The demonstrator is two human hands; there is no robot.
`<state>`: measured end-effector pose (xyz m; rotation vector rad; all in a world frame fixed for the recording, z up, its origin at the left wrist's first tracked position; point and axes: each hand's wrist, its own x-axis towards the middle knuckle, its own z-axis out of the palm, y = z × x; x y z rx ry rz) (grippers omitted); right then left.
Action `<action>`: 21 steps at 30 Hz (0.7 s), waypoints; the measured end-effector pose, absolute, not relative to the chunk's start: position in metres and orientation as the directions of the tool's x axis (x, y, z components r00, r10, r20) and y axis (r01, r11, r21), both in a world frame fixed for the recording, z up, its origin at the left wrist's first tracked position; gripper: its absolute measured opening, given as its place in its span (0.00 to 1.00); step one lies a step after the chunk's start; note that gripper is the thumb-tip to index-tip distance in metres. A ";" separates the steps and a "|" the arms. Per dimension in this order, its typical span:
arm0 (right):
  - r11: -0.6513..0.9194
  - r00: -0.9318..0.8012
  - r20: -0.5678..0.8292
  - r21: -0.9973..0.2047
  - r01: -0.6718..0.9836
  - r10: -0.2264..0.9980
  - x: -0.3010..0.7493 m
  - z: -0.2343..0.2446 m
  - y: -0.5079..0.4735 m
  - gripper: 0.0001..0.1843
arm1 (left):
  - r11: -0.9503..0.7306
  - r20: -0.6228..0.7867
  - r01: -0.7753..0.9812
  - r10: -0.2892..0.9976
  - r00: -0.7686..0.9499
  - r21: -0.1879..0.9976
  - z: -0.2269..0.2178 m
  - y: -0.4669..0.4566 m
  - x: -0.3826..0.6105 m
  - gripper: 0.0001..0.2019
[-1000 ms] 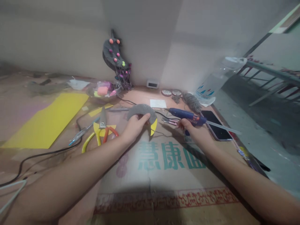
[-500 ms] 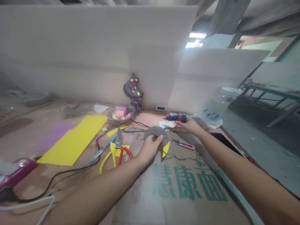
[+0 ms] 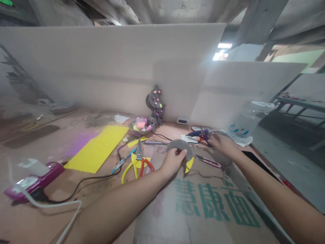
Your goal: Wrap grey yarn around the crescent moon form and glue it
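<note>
My left hand [image 3: 174, 162] pinches a grey felt crescent [image 3: 186, 147] between thumb and fingers, above the cardboard. A yellow piece [image 3: 189, 165] shows along its lower right edge, and a thin dark cord trails off to the right. The glue gun [image 3: 198, 134] lies near a small white paper [image 3: 190, 139], nozzle to the left. Just right of its handle is my right hand [image 3: 224, 146], blurred, its fingers loosely apart and seemingly off the gun. Pink-handled thread snips [image 3: 208, 161] lie between the two hands.
Scissors with yellow and red handles [image 3: 138, 162] lie left of my left hand, near a yellow sheet [image 3: 99, 149]. Behind are a bowl of coloured pieces [image 3: 141, 126] and a decorated grey crescent [image 3: 155, 100]. A plastic jar [image 3: 246, 122] stands right; a purple power strip [image 3: 35, 181] left.
My right hand has drawn back to the right from the glue gun, baring its handle. The left hand keeps its pinch on the felt crescent. The whole view has shifted up and left.
</note>
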<state>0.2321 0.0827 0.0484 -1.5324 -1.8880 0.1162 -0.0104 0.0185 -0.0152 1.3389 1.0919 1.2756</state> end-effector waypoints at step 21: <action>0.198 -0.192 0.113 -0.836 0.511 0.975 0.174 0.017 -0.024 0.22 | -0.206 0.210 0.125 0.977 -0.019 0.970 0.001 0.007 -0.015 0.13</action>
